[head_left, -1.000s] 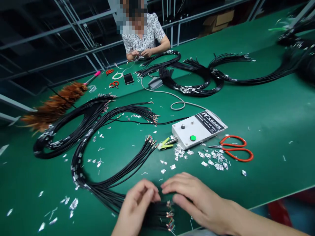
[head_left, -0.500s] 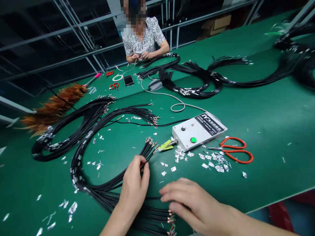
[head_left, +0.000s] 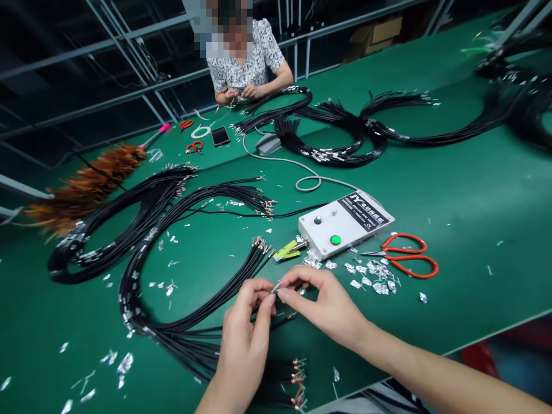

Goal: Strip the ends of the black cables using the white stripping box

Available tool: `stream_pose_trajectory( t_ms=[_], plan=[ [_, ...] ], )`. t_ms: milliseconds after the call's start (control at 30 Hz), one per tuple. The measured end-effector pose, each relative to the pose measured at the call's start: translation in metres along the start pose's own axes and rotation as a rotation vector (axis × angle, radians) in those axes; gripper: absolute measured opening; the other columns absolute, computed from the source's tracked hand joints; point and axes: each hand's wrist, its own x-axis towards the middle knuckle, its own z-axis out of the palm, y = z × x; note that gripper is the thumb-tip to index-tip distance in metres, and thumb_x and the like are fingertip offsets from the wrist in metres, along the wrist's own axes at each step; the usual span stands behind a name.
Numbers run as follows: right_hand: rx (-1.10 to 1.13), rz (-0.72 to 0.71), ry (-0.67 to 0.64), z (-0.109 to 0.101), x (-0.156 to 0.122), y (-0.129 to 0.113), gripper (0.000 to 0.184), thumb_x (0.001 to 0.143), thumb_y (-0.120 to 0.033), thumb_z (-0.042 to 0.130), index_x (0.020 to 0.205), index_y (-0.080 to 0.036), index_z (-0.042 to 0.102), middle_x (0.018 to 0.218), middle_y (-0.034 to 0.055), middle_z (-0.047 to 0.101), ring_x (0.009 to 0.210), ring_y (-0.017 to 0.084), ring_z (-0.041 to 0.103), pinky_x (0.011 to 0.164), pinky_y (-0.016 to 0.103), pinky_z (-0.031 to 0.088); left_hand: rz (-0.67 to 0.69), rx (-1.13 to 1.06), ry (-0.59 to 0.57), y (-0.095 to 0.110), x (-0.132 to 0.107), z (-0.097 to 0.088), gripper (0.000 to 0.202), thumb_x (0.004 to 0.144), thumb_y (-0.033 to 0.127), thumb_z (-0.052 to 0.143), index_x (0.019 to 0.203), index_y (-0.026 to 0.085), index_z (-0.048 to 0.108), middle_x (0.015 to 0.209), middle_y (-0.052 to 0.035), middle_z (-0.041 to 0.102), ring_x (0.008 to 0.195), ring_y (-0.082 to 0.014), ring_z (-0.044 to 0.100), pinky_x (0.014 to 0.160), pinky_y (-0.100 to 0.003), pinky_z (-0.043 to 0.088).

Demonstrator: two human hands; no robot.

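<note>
My left hand (head_left: 248,328) pinches a black cable close to its stripped end. Meeting it fingertip to fingertip, my right hand (head_left: 321,302) pinches the thin bare wires at that same end. The rest of this cable is mostly hidden behind my left hand. A bundle of black cables (head_left: 215,299) curves away to the left, its stripped copper ends fanned out just beyond my hands. Below, more cable ends with coloured wires (head_left: 298,379) lie on the green table. Past my right hand sits a white box with a green button (head_left: 328,230), a yellow-green clip (head_left: 287,251) at its front.
Orange-handled scissors (head_left: 411,259) lie right of the box among foil scraps (head_left: 379,279). Coiled black cables (head_left: 81,253) are at left, beside a brown feather duster (head_left: 95,184). Across the table, a person (head_left: 245,63) works with both hands near a phone (head_left: 221,136).
My right hand has moved up and left to meet my left hand, and its fingers have closed on the wire end. My left hand has come slightly away from the fanned bundle.
</note>
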Motion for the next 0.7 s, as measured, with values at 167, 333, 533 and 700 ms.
stream_pose_trajectory(
  t_ms=[167,333,533,700],
  plan=[
    [0.116,0.087,-0.079,0.005,0.007,0.001,0.014,0.078,-0.031,0.064,0.074,-0.018,0.066,0.072,0.0010,0.068,0.071,0.015,0.061,0.069,0.029,0.045,-0.043,-0.084,0.047,0.000,0.000,0.002,0.018,0.092,0.029,0.051,0.106,0.020,0.058,0.070,0.0011,0.059,0.064,-0.0138,0.054,0.059,-0.023,0.045],
    [0.380,0.182,-0.192,0.012,0.008,0.005,0.028,0.076,-0.045,0.068,0.073,-0.018,0.061,0.068,0.0006,0.066,0.068,0.015,0.060,0.072,0.031,0.045,-0.081,-0.223,0.068,0.004,0.002,0.001,0.026,0.089,0.035,0.055,0.103,0.015,0.065,0.064,0.0007,0.055,0.059,-0.0126,0.049,0.053,-0.022,0.043],
    [0.311,0.175,-0.131,0.014,0.009,0.008,0.020,0.074,-0.037,0.069,0.072,-0.019,0.062,0.066,-0.0027,0.061,0.065,0.013,0.055,0.068,0.027,0.043,-0.119,-0.350,0.049,0.004,0.004,0.001,0.015,0.085,0.034,0.066,0.089,0.020,0.067,0.080,0.0016,0.055,0.050,-0.0050,0.044,0.046,-0.018,0.034],
    [0.033,0.064,-0.085,0.010,0.006,0.005,0.014,0.081,-0.029,0.058,0.072,-0.019,0.061,0.070,-0.0012,0.060,0.067,0.014,0.054,0.065,0.027,0.042,-0.117,-0.408,0.171,-0.002,0.005,0.007,0.017,0.086,0.037,0.064,0.085,0.020,0.062,0.072,0.0047,0.051,0.045,-0.0034,0.039,0.044,-0.018,0.028]
  ],
)
